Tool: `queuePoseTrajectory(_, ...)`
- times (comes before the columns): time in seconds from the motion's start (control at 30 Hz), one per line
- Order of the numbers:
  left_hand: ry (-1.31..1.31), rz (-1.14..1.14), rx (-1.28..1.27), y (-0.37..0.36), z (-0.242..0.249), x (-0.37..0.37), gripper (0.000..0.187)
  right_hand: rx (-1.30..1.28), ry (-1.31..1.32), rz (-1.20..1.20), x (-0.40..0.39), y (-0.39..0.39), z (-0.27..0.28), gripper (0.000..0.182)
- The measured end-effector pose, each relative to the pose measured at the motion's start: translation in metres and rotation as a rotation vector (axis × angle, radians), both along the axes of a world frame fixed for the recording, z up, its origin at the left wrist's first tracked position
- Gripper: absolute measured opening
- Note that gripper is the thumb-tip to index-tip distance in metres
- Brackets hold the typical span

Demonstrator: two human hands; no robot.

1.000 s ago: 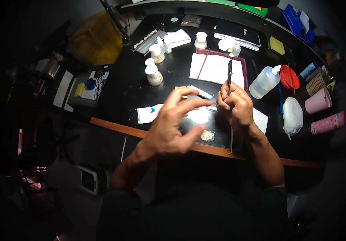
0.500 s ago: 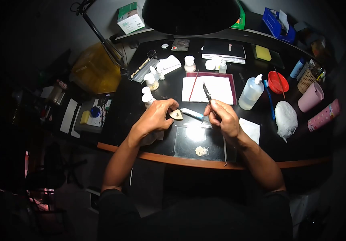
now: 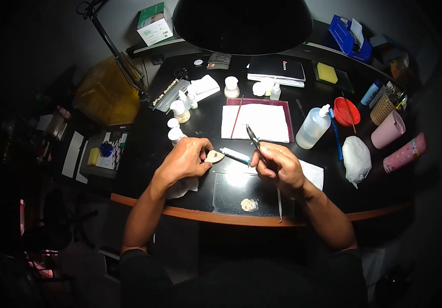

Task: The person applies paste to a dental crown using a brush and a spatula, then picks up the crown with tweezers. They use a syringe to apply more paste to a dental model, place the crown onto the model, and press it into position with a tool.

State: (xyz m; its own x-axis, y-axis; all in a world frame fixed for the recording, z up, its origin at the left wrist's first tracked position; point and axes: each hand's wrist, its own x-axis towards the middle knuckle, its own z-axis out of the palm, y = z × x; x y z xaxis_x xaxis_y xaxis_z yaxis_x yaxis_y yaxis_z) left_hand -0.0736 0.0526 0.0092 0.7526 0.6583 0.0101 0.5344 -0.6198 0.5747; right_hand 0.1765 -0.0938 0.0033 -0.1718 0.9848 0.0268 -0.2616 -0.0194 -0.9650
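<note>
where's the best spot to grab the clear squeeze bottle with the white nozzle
Grip the clear squeeze bottle around its wide body, coming from its left, on the white sheet side. It stands upright; the nozzle on top is narrow, and the red bowl crowds its right side.

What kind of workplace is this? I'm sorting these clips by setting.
Probably a dental technician's bench: a strip of artificial teeth, small powder jars, tweezers in the right hand.
</note>
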Motion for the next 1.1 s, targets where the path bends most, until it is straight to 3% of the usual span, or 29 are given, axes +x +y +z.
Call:
queuePoseTrajectory(0.47, -0.074, 0.079, 0.071, -0.008, 0.025, -0.008, 0.035, -0.097, 0.228, 0.069, -0.001, -0.003, 0.001, 0.045)
queuePoseTrajectory(0.57, -0.261, -0.034, 0.279, -0.001, 0.025, -0.001, 0.036, -0.120, 0.272, 0.077, 0.000, -0.004, 0.000, 0.045)
queuePoseTrajectory(0.6, -0.281, -0.026, 0.198, -0.001, 0.030, 0.004, 0.035, -0.126, 0.282, 0.079, 0.001, -0.004, 0.000, 0.045)
queuePoseTrajectory(0.7, -0.347, -0.013, -0.076, 0.000, 0.045, 0.021, 0.036, -0.047, 0.079, -0.074, -0.003, -0.002, -0.003, 0.042)
queuePoseTrajectory(0.97, -0.639, -0.027, -0.368, -0.002, 0.016, 0.033, 0.042, -0.005, -0.166, -0.230, -0.018, -0.006, -0.001, 0.025)
queuePoseTrajectory(1.1, -0.631, -0.038, -0.312, -0.006, 0.007, 0.029, 0.040, 0.094, -0.470, -0.343, -0.028, -0.006, -0.009, 0.023)
